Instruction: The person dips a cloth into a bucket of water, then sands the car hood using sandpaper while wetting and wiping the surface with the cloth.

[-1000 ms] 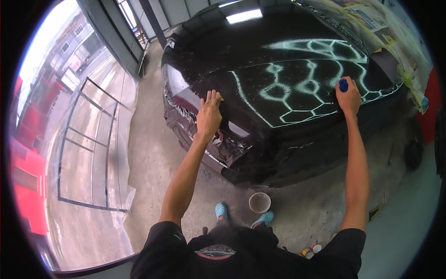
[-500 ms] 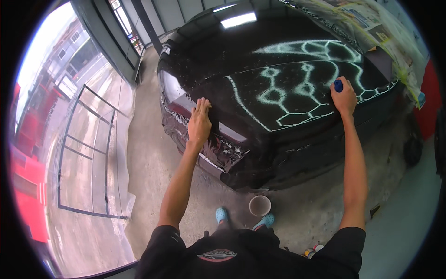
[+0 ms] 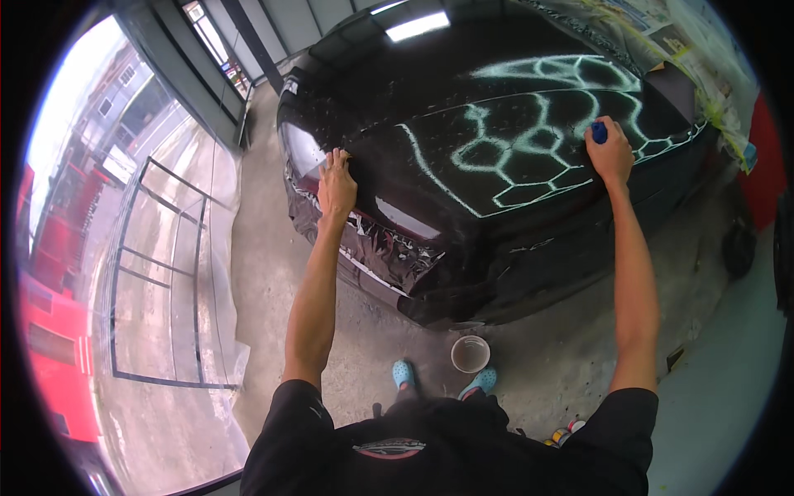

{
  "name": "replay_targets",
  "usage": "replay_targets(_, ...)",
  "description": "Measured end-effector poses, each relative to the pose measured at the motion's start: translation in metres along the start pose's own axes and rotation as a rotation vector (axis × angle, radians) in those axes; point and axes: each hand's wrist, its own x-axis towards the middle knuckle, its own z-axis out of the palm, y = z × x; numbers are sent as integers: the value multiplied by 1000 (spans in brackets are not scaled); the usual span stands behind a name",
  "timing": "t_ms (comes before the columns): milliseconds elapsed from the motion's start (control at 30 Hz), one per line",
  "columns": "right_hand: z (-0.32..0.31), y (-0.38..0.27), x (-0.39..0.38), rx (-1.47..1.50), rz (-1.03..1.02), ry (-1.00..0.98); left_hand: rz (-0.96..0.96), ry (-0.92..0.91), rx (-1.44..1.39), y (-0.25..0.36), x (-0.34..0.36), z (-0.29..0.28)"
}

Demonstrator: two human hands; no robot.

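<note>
My right hand (image 3: 610,155) is closed around a small dark blue object (image 3: 599,132) with a rounded end; the rest of it is hidden in my fist. It is over the right part of a glossy black car hood (image 3: 430,140), beside pale teal hexagon lines (image 3: 504,169) with hazy edges. To the left, my left hand (image 3: 337,188) lies with fingers stretched out on the car's front edge, next to a headlight (image 3: 303,150). Nothing shows in it.
Crinkled masking film (image 3: 385,248) covers the car's front grille area. Plastic sheeting and paper (image 3: 674,50) drape the far right. A round tub (image 3: 470,354) stands on the concrete floor by my blue clogs. Several small cans (image 3: 562,434) sit at lower right. Clear sheeting hangs at left.
My left hand has slid left along the car's front edge. My right hand has shifted only slightly, still gripping the blue object. The whole view has moved a little.
</note>
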Motion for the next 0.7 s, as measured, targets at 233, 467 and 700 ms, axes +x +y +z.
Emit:
replay_targets(233, -5, 14, 0, -43, 32, -3, 86, 37, -62, 16, -73, 24)
replay_targets(467, 4, 12, -5, -15, 18, 13, -14, 63, 13, 3, -48, 24)
replay_targets(700, 0, 0, 0, -13, 23, -16, -27, 133, 26, -35, -22, 7)
